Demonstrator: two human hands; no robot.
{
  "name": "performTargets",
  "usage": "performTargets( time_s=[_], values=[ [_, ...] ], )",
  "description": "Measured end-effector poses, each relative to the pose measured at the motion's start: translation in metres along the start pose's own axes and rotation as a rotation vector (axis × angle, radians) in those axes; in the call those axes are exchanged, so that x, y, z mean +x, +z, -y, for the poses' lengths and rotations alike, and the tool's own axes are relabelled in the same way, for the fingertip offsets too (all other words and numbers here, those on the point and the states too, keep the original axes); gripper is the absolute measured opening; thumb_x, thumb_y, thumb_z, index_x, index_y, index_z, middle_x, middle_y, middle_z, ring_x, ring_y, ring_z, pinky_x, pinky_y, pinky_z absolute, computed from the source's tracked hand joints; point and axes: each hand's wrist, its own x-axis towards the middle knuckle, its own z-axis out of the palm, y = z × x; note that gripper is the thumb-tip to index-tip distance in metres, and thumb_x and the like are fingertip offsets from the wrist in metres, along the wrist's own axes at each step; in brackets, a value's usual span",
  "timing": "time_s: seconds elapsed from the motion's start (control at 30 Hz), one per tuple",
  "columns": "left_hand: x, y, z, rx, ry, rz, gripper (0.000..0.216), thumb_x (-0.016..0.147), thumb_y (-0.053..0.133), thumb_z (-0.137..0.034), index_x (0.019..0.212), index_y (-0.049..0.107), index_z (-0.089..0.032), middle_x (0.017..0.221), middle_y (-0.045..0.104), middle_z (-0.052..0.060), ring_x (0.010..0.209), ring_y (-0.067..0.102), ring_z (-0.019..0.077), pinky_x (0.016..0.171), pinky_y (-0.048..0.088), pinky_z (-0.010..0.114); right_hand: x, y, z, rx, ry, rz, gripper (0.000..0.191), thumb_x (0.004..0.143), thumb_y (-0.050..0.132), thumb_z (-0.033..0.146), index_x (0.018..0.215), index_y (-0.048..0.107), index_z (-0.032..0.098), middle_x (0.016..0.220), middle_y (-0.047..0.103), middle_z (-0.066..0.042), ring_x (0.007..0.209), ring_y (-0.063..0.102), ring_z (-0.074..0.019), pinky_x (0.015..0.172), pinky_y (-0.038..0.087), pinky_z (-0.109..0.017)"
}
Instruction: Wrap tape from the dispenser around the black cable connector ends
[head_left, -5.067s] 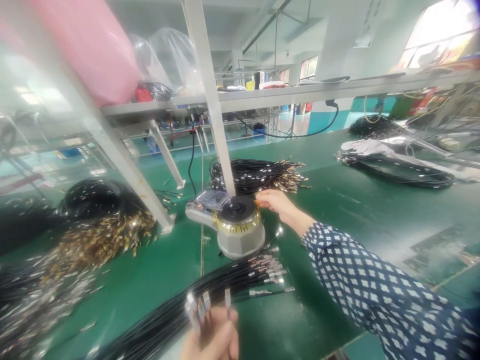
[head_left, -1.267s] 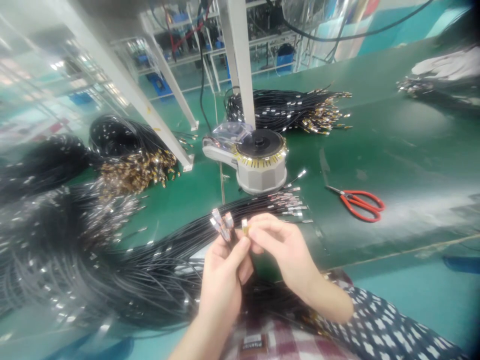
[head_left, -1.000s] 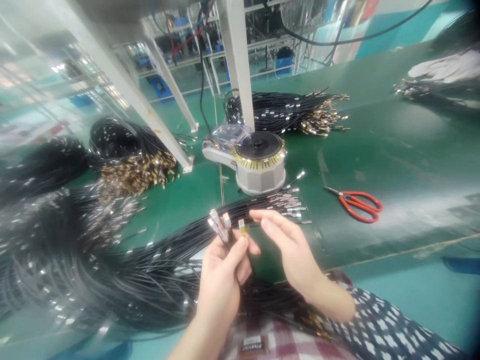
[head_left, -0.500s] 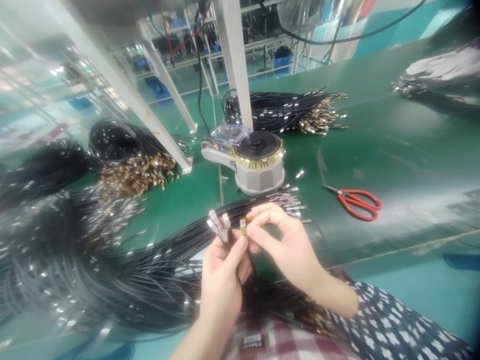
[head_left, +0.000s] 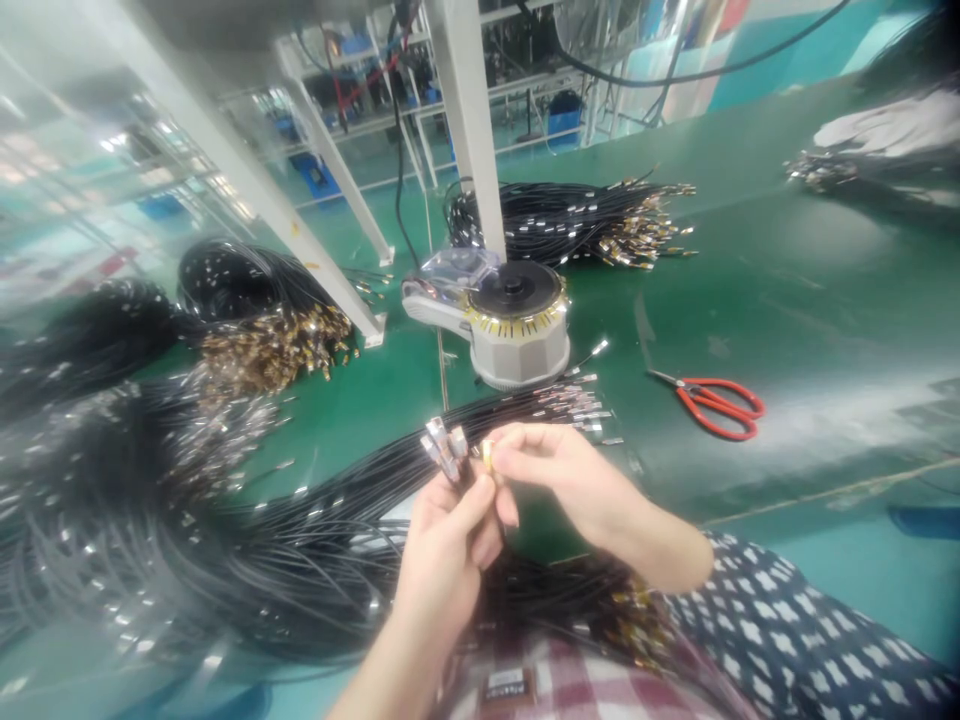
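Note:
My left hand (head_left: 454,540) is closed around several black cables, whose metal connector ends (head_left: 444,448) stick up past the fingers. Between its thumb and forefinger one cable end (head_left: 488,457) stands apart, with a yellow piece on it. The thumb and forefinger of my right hand (head_left: 570,485) pinch at that yellow piece, most of it hidden behind the fingertips. Just beyond the hands lies a bundle of black cables (head_left: 517,408) with its metal ends pointing right. More cables (head_left: 555,600) lie under my wrists, close to my body.
A round tape dispenser (head_left: 519,345) with yellow strips around its rim stands ahead. Red-handled scissors (head_left: 720,408) lie to the right on the green table (head_left: 750,290). Cable bundles (head_left: 270,350) crowd the left, and another bundle (head_left: 570,225) lies behind the dispenser. White posts (head_left: 480,130) rise from the table.
My right hand has rolled and its fingers have closed down over the yellow piece at the cable end. The held connectors have shifted slightly right.

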Motion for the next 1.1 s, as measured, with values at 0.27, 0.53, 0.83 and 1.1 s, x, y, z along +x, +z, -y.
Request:
performTargets(
  time_s=[0.27, 0.53, 0.83, 1.1],
  values=[
    [0.007, -0.010, 0.003, -0.050, -0.121, 0.232, 0.032, 0.075, 0.073, -0.034, 0.058, 0.059, -0.012, 0.046, 0.052, -0.002, 0.033, 0.021, 0.0006, 0.033, 0.016, 0.017, 0.016, -0.018, 0.011, -0.121, 0.211, 0.157, 0.014, 0.064, 0.080, 0.027, 0.070, 0.073, 0.016, 0.082, 0.072, -0.001, 0.078, 0.064, -0.0141, 0.085, 0.045, -0.031],
    [0.010, -0.015, 0.007, -0.123, -0.120, 0.267, 0.027, 0.072, 0.075, -0.036, 0.066, 0.060, -0.014, 0.043, 0.042, -0.007, 0.034, 0.017, 0.0018, 0.034, 0.023, 0.016, 0.012, -0.014, 0.010, -0.169, 0.095, 0.138, 0.009, 0.072, 0.075, 0.026, 0.071, 0.073, 0.018, 0.103, 0.068, -0.003, 0.093, 0.063, -0.0166, 0.092, 0.044, -0.033],
    [0.009, -0.018, 0.004, -0.180, -0.141, 0.300, 0.034, 0.074, 0.073, -0.041, 0.063, 0.053, -0.017, 0.041, 0.031, -0.010, 0.035, 0.011, 0.0039, 0.034, 0.022, 0.016, 0.002, -0.015, 0.008, -0.501, -0.213, -0.083, 0.011, 0.083, 0.064, 0.026, 0.080, 0.074, 0.022, 0.110, 0.065, -0.005, 0.109, 0.059, -0.0200, 0.100, 0.041, -0.038],
    [0.007, -0.009, 0.004, -0.072, -0.179, 0.253, 0.014, 0.078, 0.072, -0.025, 0.082, 0.065, -0.013, 0.072, 0.066, 0.004, 0.034, 0.022, -0.0022, 0.035, 0.015, 0.015, -0.002, -0.020, 0.022, -0.562, -0.333, -0.173, 0.009, 0.084, 0.062, 0.022, 0.087, 0.070, 0.021, 0.111, 0.064, -0.005, 0.110, 0.059, -0.0213, 0.099, 0.043, -0.038]
  ],
)
